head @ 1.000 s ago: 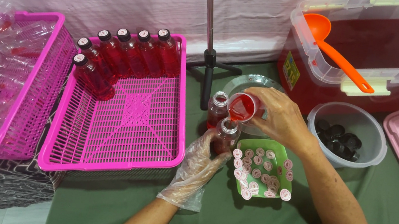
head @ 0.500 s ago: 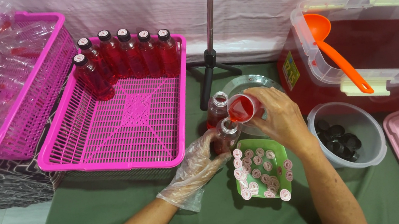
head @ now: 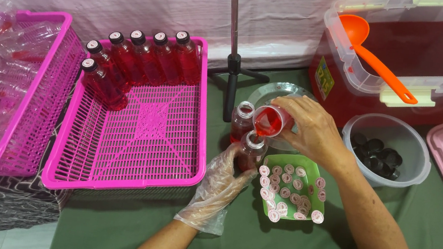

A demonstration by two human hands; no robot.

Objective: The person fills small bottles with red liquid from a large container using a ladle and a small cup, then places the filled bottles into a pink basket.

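Head view: red liquid pours from a tilted clear cup (head: 268, 121) into a small open bottle (head: 253, 148).

The right hand (head: 312, 128) is wrapped around the cup, right above the bottle mouth; the left hand (head: 222, 184), in a crinkly thin plastic glove, is curled around the bottle. Just right of the bottle, a green tray (head: 292, 192) of round seals; left of it, a slatted pink basket (head: 135, 130).
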